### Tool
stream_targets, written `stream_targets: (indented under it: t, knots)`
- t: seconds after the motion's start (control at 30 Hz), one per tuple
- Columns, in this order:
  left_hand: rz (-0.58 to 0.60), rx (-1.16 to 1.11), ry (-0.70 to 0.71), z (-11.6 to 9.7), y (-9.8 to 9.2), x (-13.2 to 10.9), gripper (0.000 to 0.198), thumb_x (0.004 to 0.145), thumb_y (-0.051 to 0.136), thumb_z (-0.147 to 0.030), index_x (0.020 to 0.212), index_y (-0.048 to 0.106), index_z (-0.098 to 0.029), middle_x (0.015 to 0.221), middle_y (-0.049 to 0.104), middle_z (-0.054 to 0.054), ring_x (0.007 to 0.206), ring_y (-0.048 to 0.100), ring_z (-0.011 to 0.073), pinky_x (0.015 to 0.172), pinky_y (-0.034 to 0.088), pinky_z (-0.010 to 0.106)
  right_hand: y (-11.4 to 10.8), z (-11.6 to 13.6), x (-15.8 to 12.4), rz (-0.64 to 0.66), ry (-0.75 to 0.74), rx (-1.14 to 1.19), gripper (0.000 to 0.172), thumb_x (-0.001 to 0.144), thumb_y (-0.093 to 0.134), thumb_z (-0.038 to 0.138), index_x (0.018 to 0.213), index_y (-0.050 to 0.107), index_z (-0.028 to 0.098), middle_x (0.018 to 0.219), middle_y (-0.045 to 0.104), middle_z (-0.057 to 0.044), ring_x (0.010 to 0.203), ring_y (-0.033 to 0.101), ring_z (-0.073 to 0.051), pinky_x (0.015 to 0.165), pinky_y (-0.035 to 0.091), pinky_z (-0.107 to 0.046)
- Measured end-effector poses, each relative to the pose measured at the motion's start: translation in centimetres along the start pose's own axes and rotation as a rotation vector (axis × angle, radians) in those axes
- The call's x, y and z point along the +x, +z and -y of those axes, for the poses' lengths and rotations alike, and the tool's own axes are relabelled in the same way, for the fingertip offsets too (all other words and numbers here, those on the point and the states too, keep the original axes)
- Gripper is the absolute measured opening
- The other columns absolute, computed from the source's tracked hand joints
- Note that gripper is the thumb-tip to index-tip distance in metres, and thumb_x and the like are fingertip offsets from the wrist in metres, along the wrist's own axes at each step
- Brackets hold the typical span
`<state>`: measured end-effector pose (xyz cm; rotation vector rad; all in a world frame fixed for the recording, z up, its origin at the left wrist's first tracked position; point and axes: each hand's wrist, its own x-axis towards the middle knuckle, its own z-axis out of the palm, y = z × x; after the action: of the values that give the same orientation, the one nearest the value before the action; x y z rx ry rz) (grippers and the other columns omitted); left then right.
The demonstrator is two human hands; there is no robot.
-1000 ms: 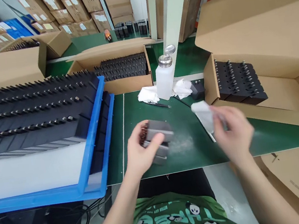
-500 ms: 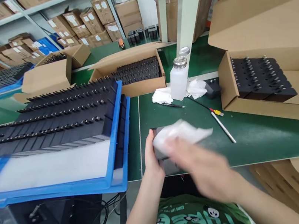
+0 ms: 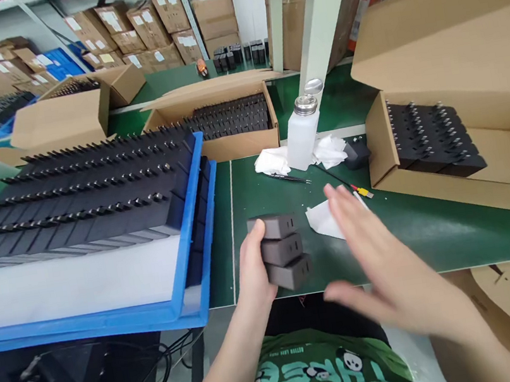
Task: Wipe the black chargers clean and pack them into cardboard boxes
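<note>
My left hand [image 3: 252, 261] is closed around a stack of three dark grey power adapters [image 3: 283, 249], held just above the front edge of the green bench. Small slots show on the adapters' right-hand faces. My right hand [image 3: 375, 262] is open, its fingers stretched out and thumb apart, with nothing in it. Close behind its fingertips a white wipe [image 3: 323, 220] lies on the bench, partly hidden by the hand.
At left, stacked blue trays [image 3: 193, 226] hold rows of black adapters with metal prongs. An open carton [image 3: 381, 140] at right holds more. A white pump bottle [image 3: 302, 139], crumpled wipes [image 3: 272, 161], tweezers [image 3: 289, 178] and a short cable [image 3: 360, 191] lie toward the back.
My right hand has let go of the white wipe, which is now on the bench, and has opened and drawn right. The adapters in my left hand are uncovered and tilted.
</note>
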<state>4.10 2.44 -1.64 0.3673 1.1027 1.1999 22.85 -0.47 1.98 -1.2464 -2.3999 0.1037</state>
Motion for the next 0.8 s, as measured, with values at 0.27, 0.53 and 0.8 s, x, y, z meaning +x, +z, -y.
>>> stream_targets:
  t: [0.27, 0.53, 0.8]
  knots:
    - [0.163, 0.106, 0.359, 1.1, 0.8, -1.7, 0.061, 0.084, 0.060, -0.072, 0.121, 0.069, -0.024, 0.127, 0.069, 0.006, 0.122, 0.059, 0.0275, 0.107, 0.046, 0.038, 2.8, 3.4, 1.4, -0.183, 0.112, -0.031, 0.089, 0.075, 0.055, 0.002, 0.157, 0.022, 0.009, 0.143, 0.044, -0.025, 0.139, 0.042, -0.041, 0.108, 0.050, -0.058]
    - [0.680, 0.501, 0.568, 0.0, -0.4, -2.7, 0.076, 0.095, 0.027, -0.076, 0.160, 0.021, -0.037, 0.171, 0.016, -0.002, 0.157, 0.014, 0.0312, 0.129, 0.015, 0.048, 5.1, -0.7, -1.4, -0.435, 0.178, 0.801, 0.103, 0.059, 0.075, 0.024, 0.150, 0.025, 0.026, 0.141, 0.045, -0.014, 0.126, 0.057, -0.032, 0.105, 0.053, -0.048]
    - [0.652, 0.576, 0.601, 2.1, 0.3, -2.8, 0.066, 0.100, 0.016, -0.068, 0.160, 0.019, -0.041, 0.171, 0.016, -0.005, 0.156, 0.020, 0.0322, 0.127, 0.020, 0.052, 4.9, -1.5, -1.8, -0.271, 0.118, 0.838, 0.117, 0.057, 0.084, 0.022, 0.154, 0.020, 0.030, 0.153, 0.036, -0.011, 0.143, 0.041, -0.032, 0.121, 0.035, -0.047]
